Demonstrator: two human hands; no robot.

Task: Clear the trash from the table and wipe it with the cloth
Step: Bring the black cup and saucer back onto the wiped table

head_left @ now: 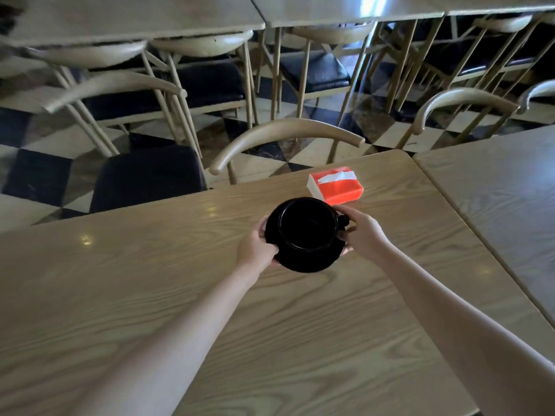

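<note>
A black cup (307, 225) sits on a black saucer (306, 261) over the middle of the wooden table (150, 295). My left hand (255, 249) grips the saucer's left rim. My right hand (362, 232) holds the right side, by the cup's handle. Whether the saucer rests on the table or is lifted I cannot tell. Just behind the cup lies an orange tissue pack (336, 184) with a white tissue poking out. No cloth is in view.
A second wooden table (495, 187) adjoins on the right. Chairs with curved wooden backs (285, 136) and dark seats (147, 175) stand along the far edge. More tables and chairs fill the background on a checkered floor.
</note>
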